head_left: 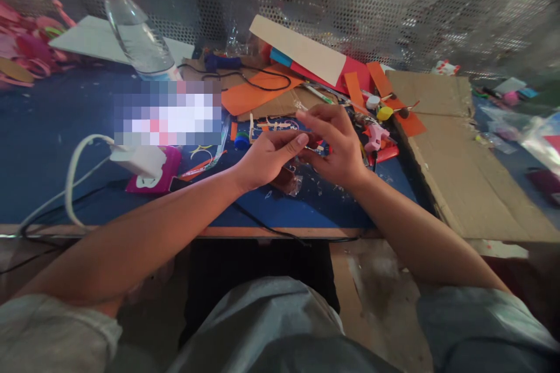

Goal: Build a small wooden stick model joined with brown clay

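Observation:
My left hand (269,154) and my right hand (336,145) meet over the blue tabletop. The left thumb and fingers are pressed together against a small dark item, mostly hidden by the fingers. My right thumb and fingers curl round the same spot from the other side, one finger raised. Just beneath the left hand is a brown piece with clear plastic (286,180) at its end; whether it is held or lying on the table I cannot tell. Close behind the hands are thin wooden sticks (275,125) and a blue bottle cap (241,140).
A pink glue gun (377,137) lies right of my hands. Orange paper (258,90) and cardboard (472,151) spread behind and to the right. On the left stand a red-capped bottle (142,38) and a white plug (140,160) in a magenta power socket (172,169), with loose cables.

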`<state>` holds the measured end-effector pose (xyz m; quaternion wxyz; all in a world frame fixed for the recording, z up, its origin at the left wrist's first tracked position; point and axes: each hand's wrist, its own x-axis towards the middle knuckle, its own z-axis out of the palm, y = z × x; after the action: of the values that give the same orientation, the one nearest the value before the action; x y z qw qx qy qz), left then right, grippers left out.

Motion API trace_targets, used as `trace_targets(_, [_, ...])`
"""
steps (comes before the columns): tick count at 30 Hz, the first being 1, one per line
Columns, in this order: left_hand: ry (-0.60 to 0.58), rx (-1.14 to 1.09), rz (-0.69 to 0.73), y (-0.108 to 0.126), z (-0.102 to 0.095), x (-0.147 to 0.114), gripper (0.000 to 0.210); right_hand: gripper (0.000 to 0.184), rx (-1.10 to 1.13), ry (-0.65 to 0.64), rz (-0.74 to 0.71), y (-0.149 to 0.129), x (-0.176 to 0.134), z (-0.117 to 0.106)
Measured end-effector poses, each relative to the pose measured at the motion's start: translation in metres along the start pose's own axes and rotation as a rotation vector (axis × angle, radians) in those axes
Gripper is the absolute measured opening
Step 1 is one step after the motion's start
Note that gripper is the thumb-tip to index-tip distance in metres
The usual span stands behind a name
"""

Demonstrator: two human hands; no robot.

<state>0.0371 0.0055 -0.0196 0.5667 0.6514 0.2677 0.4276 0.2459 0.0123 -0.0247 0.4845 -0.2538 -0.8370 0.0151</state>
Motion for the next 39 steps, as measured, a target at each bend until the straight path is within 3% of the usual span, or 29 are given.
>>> trace_targets(4, [0.043,0.028,0.030,-0.0023,0.0005,0.0004,0.063,0.039,-0.019,-0.015,-0.033,-0.0015,0.0020,0.0018])
trace_targets(11, [-0.036,-0.184,-0.033,-0.0002,0.0011,-0.0013,0.064,0.029,0.023,0.050,-0.014,0.0012,0.0022,-0.0009])
trace_targets(15, [0.024,-0.119,0.007,0.0016,0.0005,0.0005,0.057,0.035,0.034,0.047,0.039,0.0009,0.0017,-0.0033])
trace_targets(21, [0.092,-0.197,0.018,-0.0003,0.0007,0.0040,0.054,0.062,0.089,-0.070,-0.021,-0.0003,0.0037,-0.0027])
trace_targets(32, [0.024,-0.172,-0.020,-0.0012,-0.0006,0.0016,0.057,0.039,0.072,-0.039,-0.059,0.0052,0.0005,-0.0048])
trace_targets(35, [0.013,-0.170,0.017,0.0003,0.0000,0.0020,0.055,0.043,0.058,-0.040,-0.057,0.0050,0.0008,-0.0050])
trace_targets(39, [0.093,-0.183,0.022,-0.0013,0.0005,0.0032,0.054,0.065,0.041,-0.068,-0.041,0.0027,0.0013,-0.0034])
